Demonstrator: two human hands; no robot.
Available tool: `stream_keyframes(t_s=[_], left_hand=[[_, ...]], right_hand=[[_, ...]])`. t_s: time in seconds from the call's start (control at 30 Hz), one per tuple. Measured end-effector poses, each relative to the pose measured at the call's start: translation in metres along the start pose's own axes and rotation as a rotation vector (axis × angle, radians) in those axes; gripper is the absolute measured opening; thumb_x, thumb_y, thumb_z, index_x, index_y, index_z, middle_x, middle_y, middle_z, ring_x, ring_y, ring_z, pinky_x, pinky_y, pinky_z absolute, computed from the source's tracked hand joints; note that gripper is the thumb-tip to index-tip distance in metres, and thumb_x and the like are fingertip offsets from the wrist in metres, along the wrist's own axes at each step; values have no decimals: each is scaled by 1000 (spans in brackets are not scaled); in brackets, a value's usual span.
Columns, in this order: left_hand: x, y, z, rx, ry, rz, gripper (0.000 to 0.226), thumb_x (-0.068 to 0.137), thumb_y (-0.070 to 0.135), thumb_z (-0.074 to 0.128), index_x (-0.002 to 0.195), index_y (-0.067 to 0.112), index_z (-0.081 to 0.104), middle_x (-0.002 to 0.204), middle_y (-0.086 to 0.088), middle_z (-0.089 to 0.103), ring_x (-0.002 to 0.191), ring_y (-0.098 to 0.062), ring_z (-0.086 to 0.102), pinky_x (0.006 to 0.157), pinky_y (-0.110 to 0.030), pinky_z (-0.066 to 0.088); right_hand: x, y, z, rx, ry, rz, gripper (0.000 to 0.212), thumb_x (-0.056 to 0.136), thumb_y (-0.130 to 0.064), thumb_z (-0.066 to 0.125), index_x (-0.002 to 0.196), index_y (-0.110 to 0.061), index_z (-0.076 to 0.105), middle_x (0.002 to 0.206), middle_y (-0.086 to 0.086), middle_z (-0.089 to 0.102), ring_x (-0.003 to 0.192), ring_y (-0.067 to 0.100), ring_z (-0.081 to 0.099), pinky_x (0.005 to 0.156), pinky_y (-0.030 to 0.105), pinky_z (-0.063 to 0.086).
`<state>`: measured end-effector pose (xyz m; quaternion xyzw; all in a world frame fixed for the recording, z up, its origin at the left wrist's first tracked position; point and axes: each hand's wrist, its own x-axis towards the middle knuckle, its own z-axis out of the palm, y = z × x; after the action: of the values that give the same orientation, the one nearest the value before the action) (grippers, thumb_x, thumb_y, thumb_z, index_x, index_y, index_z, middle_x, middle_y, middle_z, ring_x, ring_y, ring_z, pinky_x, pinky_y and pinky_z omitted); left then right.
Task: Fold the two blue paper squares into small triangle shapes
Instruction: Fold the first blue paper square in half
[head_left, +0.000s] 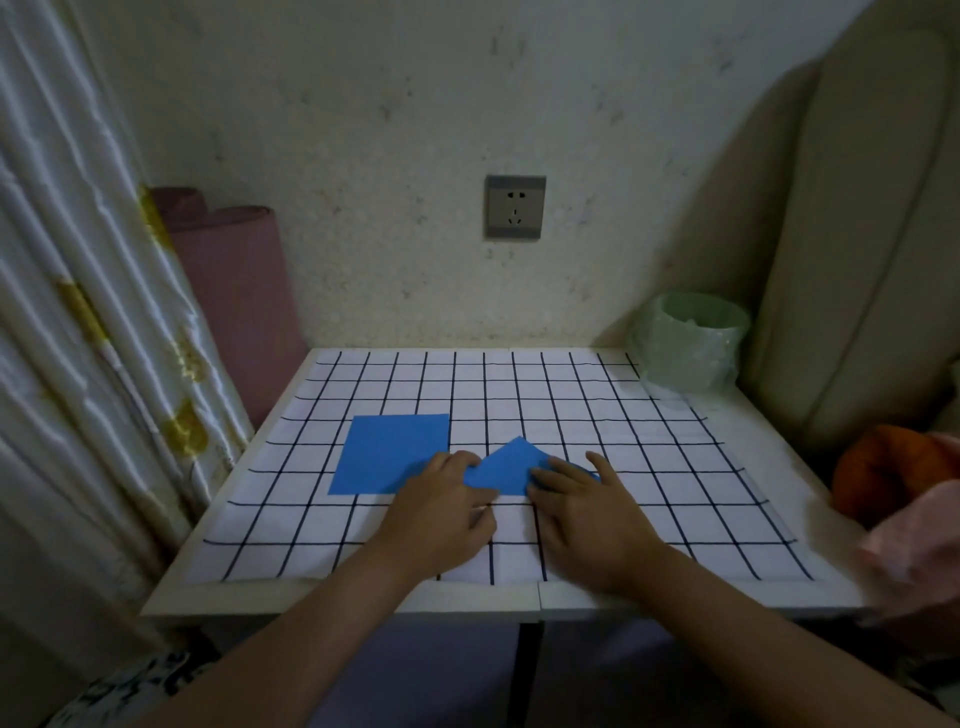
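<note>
Green bin (685, 343) well beyond folded paper (511, 467)

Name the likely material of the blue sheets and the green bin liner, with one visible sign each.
The flat blue sheet and folded blue sheet: apparently thin matte paper; the fold edges look crisp. The green bin liner: probably thin plastic film, translucent and crinkled.

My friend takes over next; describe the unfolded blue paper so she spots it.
On the checked table, look left of centre. The flat blue square lies there, one corner under the left hand. Unlike the folded blue paper beside it, it's a full square.
</note>
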<state>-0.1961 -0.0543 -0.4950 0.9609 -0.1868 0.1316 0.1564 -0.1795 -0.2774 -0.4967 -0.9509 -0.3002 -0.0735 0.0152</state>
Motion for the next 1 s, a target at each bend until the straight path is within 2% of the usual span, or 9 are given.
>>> stream_keyframes(t_s=[0.07,0.47,0.53,0.6,0.7,0.83,0.87,0.93,1.0], left_hand=[[-3,-6,-2,-52,-11,-53,36,89,38,50,116,29,72,140,0,49,124,-17,44,91,-31,47],[-17,-18,-9,-85,15,-187,32,92,24,54,115,13,73,132,-5,62,122,-15,54,97,-27,46],[-17,-17,-10,-116,26,-239,29,94,22,53,107,8,75,126,-6,66,111,-16,61,91,-24,49],[-15,-15,-11,-125,25,-285,28,95,20,51,90,5,74,118,-8,69,93,-15,66,79,-23,54],[-11,-8,-8,-136,38,-345,30,96,18,50,77,2,67,127,-8,66,87,-14,66,74,-24,54],[-6,-6,-8,-144,74,-445,34,99,20,48,114,-4,65,135,-12,59,104,-19,64,83,-19,47],[-4,-5,-10,-125,94,-376,36,100,20,47,123,-3,62,142,-11,54,115,-19,59,92,-17,42],[-1,3,-11,-106,68,-155,40,100,20,47,136,4,54,153,-6,41,139,-15,37,110,-18,22],[1,17,-5,-165,-67,-13,50,101,27,45,148,13,38,160,1,27,147,-6,17,114,-16,9]], right_hand=[[1,1,0,0,-8,6,55,96,-44,19,136,-29,54,148,-5,46,145,15,29,120,52,8],[1,0,0,91,-6,56,46,101,-41,26,137,-32,52,152,-10,41,146,13,25,119,49,1],[1,-1,0,108,-9,63,45,101,-41,27,138,-33,51,152,-10,40,146,12,25,120,48,1],[1,-1,-1,122,-7,68,44,101,-41,28,138,-33,51,153,-11,40,146,12,24,120,48,2],[-1,1,-1,144,-3,70,43,101,-40,29,138,-33,51,153,-11,40,146,12,24,120,48,3],[-1,2,1,165,-6,68,45,101,-41,28,140,-34,49,154,-10,38,146,11,23,121,48,4],[-2,1,2,168,-1,69,45,100,-41,28,139,-34,49,154,-10,39,146,12,24,121,48,4],[-2,0,2,163,9,64,45,100,-40,28,138,-33,50,153,-9,40,146,13,24,120,47,4],[-1,-1,2,150,12,56,46,99,-40,28,138,-32,50,153,-7,41,146,14,24,119,47,4]])
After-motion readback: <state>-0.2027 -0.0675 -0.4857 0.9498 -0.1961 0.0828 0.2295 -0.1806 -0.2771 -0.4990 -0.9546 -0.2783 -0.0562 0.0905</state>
